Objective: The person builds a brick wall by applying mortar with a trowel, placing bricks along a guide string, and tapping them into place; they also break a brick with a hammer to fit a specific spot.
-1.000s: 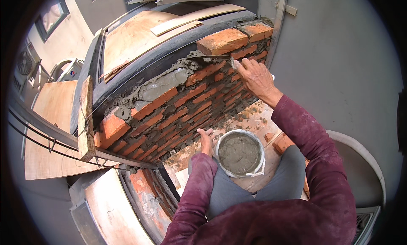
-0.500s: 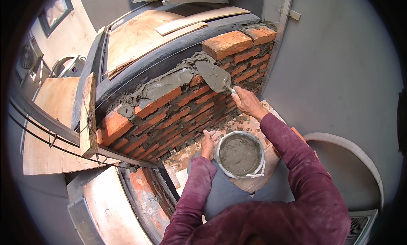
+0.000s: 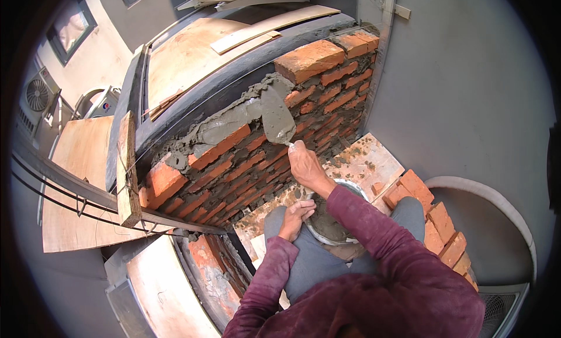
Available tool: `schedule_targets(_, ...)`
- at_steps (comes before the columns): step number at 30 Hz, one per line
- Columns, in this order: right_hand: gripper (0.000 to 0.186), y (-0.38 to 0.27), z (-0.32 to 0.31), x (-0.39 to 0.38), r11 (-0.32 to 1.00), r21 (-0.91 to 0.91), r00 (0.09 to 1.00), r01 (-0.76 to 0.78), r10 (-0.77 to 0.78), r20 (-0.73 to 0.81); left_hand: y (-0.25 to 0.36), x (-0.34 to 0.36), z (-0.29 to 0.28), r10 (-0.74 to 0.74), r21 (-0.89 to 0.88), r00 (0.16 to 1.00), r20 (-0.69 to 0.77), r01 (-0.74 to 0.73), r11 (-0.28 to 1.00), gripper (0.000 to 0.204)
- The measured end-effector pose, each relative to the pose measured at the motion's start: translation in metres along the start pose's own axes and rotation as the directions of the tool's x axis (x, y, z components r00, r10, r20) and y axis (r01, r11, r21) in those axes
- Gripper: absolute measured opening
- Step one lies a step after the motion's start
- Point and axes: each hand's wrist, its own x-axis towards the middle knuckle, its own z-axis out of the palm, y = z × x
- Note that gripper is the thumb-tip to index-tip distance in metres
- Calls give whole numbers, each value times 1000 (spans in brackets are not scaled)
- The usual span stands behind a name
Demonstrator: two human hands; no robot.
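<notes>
My right hand (image 3: 308,168) grips a trowel (image 3: 278,120) by its handle, with the mortar-covered blade tilted against the upper face of a brick wall (image 3: 219,145). A thick mortar bed (image 3: 216,130) runs along the wall's top, left of a raised brick (image 3: 308,59). My left hand (image 3: 295,217) is low, fingers curled, at the left rim of a bucket of mortar (image 3: 330,223); what, if anything, it holds is unclear. My right hand and forearm partly hide the bucket.
Loose bricks (image 3: 438,224) lie right of my legs beside a curved band (image 3: 514,209). Plywood sheets (image 3: 76,157) and a timber batten (image 3: 127,168) stand left. A grey wall (image 3: 467,92) bounds the right, a metal rail (image 3: 70,171) the left. Air-conditioner units (image 3: 38,98) are beyond.
My right hand has moved down and left with the trowel, whose blade has turned downward from the wall top. My left hand has shifted right to the bucket, its fingers now curled.
</notes>
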Motion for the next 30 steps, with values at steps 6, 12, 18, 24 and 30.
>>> schedule_targets(6, 22, 24, -54, -40, 992, -117, 997, 50, -43, 59, -8, 24, 13, -35, 58, 997, 72, 31, 998, 22)
schedule_targets(12, 19, 26, -155, -173, 790, -598, 859, -132, 393, 329, 7, 8, -23, 149, -290, 946, -287, -234, 928, 52)
schedule_targets(18, 20, 84, -113, -229, 672, -683, 685, -287, 642, 344, 1, 42, 15, -24, 16, 995, -94, 26, 1000, 42)
schedule_targets(24, 35, 138, -304, -362, 405, -443, 560, -800, 240, -793, 9, 21, -16, 74, -7, 992, -102, -76, 997, 35)
schedule_targets(30, 94, 201, -323, -509, -341, -163, -101, -926, 641, -761, 3, 9, 19, -3, 99, 996, -85, 12, 995, 41)
